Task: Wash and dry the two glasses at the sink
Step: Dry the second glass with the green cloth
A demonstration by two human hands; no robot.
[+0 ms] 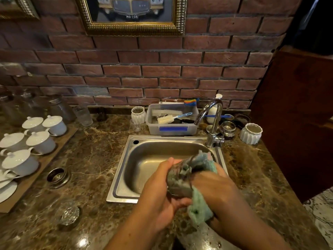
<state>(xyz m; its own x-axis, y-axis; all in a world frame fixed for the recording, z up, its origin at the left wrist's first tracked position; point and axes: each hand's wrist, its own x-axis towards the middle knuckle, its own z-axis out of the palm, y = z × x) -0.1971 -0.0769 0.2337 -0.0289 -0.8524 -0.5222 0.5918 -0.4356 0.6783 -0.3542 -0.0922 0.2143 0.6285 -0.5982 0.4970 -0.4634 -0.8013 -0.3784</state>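
On my left I see white lidded cups (41, 141) on a brown board (27, 186), a metal ring (57, 175) on the marble counter (93, 159) beside it. Against the brick wall (162, 78) sits a plastic tub (191, 130) of brushes (165, 120), a white ribbed pot (250, 133) well to its right, a gold-framed picture (133, 8) above

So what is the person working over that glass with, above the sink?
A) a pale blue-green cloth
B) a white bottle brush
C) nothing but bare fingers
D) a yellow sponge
A: the right hand holds a pale blue-green cloth that is bunched around and into the glass, which the left hand grips over the sink.
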